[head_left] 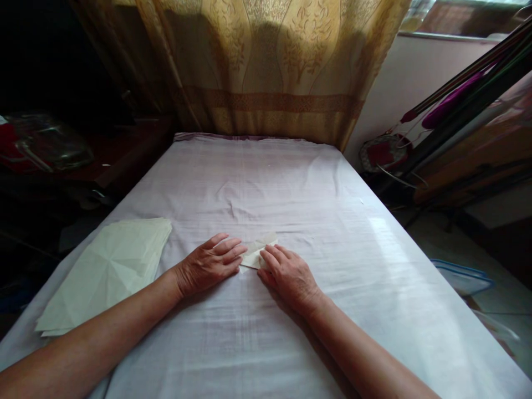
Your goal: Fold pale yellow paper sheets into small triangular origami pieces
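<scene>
A small piece of cream paper (251, 259), folded over on itself, lies on the cloth-covered surface between my hands. My left hand (213, 259) rests flat at its left edge, fingers extended and slightly apart, tips touching the paper. My right hand (288, 277) has its fingers bent together over the paper's right end, with the thumb tucked close beside them, closed on it. Part of the paper is hidden beneath those fingers. Left of my left arm sits a stack of cream paper sheets (112, 260), the top one marked with crossing creases.
A pale, lightly wrinkled cloth (291, 183) covers the surface. Behind it hangs a gold patterned curtain (266, 66). A dark wooden cabinet (145, 133) stands at the left, with a clear plastic item (54, 144) on it. Dark poles (461, 94) slant along the right side.
</scene>
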Demonstrator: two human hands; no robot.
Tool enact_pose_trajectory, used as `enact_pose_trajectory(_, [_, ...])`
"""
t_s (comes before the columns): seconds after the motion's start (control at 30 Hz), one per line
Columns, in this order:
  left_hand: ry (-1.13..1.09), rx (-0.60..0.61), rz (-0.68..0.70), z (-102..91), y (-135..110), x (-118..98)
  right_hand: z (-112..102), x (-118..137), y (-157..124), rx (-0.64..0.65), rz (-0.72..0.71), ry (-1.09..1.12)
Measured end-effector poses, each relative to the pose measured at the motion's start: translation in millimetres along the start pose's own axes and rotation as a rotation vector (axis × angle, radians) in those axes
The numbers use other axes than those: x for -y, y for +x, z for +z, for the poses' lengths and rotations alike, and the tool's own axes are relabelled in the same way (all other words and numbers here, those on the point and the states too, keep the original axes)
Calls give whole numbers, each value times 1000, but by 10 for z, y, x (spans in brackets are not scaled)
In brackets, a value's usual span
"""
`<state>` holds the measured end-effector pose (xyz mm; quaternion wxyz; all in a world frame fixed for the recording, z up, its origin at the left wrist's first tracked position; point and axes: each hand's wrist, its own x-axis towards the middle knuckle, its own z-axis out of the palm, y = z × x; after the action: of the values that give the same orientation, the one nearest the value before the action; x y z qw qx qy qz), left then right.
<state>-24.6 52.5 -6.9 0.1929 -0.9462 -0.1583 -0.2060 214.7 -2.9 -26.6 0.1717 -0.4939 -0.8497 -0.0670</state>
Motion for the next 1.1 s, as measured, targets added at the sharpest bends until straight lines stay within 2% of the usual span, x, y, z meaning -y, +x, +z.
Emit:
enact_pose_trajectory(0.17, [-75,1,-126,33,-50,-8,-19,2,-6,-28,-52,-46])
enact_pose_trajectory(0.3, [-89,-24,-138,2,-49,-27,-10,-1,0,-44,-36,-28])
enact_pose_trajectory(0.4, [-103,2,-159,-15,-6,-40,-8,7,7,-39,-30,-4])
enact_pose_trajectory(0.67, [-337,67,-357,22,76,-110,-29,50,-18,-51,-14,76])
enact_pose_trajectory(0.8, [-408,83,-441,23,57,-185,-49,92,-41,-75,-37,163])
enact_pose_trajectory(1.0, [-499,106,-658,92,52,-268,-67,133,-50,-57,-19,231])
enact_pose_trajectory(1.1, [-503,114,-715,112,64,-287,-71,138,-61,-38,-11,237])
